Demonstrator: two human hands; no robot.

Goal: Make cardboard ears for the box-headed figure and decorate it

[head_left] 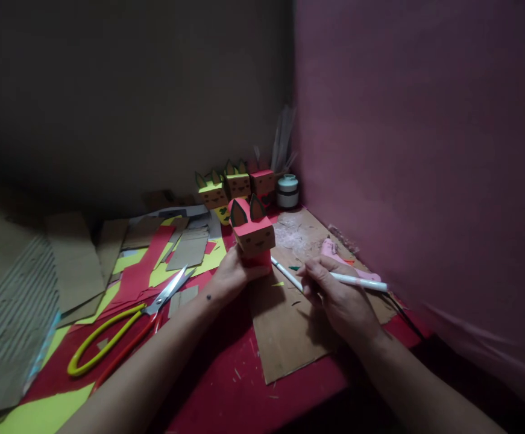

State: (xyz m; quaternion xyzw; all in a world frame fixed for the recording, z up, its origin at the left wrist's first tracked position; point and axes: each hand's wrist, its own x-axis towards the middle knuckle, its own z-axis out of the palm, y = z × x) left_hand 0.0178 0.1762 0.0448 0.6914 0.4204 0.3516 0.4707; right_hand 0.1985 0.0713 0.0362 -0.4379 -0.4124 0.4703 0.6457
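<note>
My left hand (pixel 235 274) is closed around the lower part of a small cardboard animal figure (pixel 254 236). The figure stands upright, with a red top, two pointed ears outlined in dark and a small drawn face. My right hand (pixel 334 298) grips a white marker (pixel 357 281), its green tip pointing left toward the figure, a short gap away. Another white pen (pixel 287 272) lies on the cardboard sheet (pixel 284 343), its near end at my right fingers. A pink glue gun (pixel 361 274) rests just behind that hand.
Several similar cardboard figures (pixel 237 185) stand at the back beside a pale jar (pixel 288 191). Scissors (pixel 154 307) with yellow and red handles lie at the left, among red paper (pixel 144 268), yellow paper and cardboard pieces (pixel 75 259). A pink wall (pixel 425 150) borders the right.
</note>
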